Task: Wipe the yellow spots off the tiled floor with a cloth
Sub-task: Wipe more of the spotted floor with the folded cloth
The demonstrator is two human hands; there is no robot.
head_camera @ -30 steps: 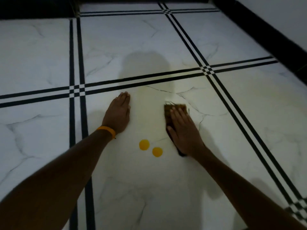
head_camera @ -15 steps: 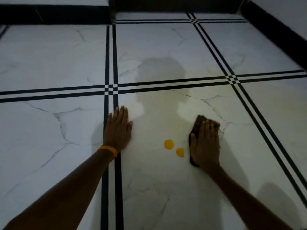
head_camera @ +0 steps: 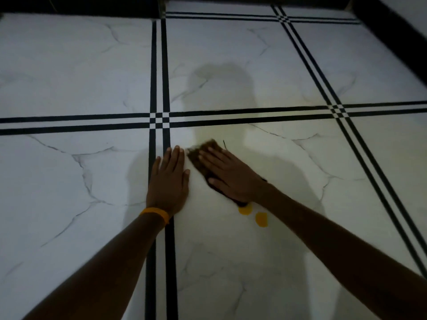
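Brown cloth (head_camera: 200,156) on tiled floor (head_camera: 92,77): right hand (head_camera: 233,176) pressed flat upon it, grip released; left hand (head_camera: 168,183) flat just beside it, grip released; two yellow spots (head_camera: 245,210) at its near edge.

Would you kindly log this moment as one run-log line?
left hand flat on floor | right hand pressing cloth | two yellow spots not yet wiped
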